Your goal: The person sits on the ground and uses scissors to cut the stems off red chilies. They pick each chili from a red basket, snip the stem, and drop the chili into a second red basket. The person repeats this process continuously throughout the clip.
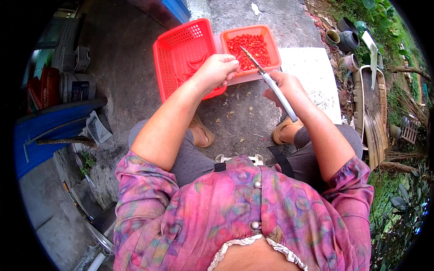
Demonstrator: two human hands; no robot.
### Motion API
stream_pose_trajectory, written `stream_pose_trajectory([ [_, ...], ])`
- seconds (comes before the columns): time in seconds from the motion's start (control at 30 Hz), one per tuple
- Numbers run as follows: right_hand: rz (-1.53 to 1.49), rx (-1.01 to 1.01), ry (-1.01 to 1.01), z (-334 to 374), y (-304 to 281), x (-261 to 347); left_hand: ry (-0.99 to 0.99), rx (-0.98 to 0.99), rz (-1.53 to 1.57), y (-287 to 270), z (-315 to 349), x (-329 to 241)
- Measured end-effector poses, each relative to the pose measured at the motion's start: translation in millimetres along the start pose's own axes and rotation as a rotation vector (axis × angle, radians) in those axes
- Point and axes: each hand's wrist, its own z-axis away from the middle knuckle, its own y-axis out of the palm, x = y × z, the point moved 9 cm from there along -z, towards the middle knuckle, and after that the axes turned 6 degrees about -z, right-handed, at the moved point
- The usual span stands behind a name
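Note:
My right hand (289, 88) grips a pair of scissors (273, 85) by its pale grey handles. The blades slant up and left over the orange basket (274, 47), which holds many small cut pieces of red chili (260, 50). Fingers curled together, my left hand (218, 71) is closed between the two baskets, left of the blades; anything inside it is hidden. To its left, a larger red plastic basket (177, 47) has several whole red chilies (194, 64) in its near right part, partly covered by my left hand and wrist.
Under the orange basket is a low pale support (244, 79), with a white board (312, 74) to its right. Pots (348, 40) and a long weathered trough (371, 99) line the right side. Buckets (81, 88) and a blue panel (49, 131) stand left. My feet rest on concrete.

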Motion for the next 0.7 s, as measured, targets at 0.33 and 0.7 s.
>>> stream_pose_trajectory([
  [0.33,0.012,-0.040,-0.181,-1.6,5.3,-0.5,0.012,0.116,0.101,19.0,7.2,-10.9],
  [0.7,-0.105,-0.026,-0.081,-2.9,0.4,-9.0,0.004,0.009,0.042,5.0,1.7,-5.1],
])
